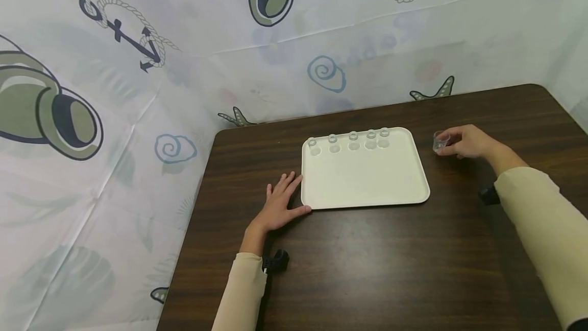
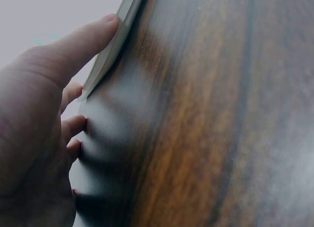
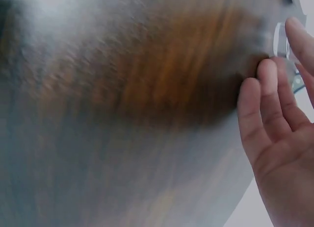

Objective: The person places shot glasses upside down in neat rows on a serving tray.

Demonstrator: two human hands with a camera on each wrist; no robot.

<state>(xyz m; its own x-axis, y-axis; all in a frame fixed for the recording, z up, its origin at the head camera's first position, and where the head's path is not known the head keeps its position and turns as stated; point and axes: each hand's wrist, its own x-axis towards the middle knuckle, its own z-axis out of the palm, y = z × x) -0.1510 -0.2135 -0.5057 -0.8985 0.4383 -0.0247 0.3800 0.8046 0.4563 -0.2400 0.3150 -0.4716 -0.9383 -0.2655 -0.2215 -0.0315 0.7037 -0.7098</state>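
A cream rectangular tray (image 1: 363, 183) lies on the table, with several small clear cups (image 1: 353, 139) in a row along its far edge. My left hand (image 1: 274, 209) rests at the tray's left side, fingers spread, the thumb at its near left corner. In the left wrist view the thumb of the left hand (image 2: 44, 75) touches the tray's rim (image 2: 115, 45). To the right of the tray, my right hand (image 1: 470, 143) pinches another small clear cup (image 1: 440, 142) between thumb and fingers. The right wrist view shows part of this cup (image 3: 280, 40) beside the fingertips.
The dark wood-grain table (image 1: 367, 269) extends around the tray on every side. Behind it and to the left hangs a pale cloth (image 1: 275, 75) printed with anchors, shells and starfish. A dark band (image 1: 275, 261) sits at the left wrist.
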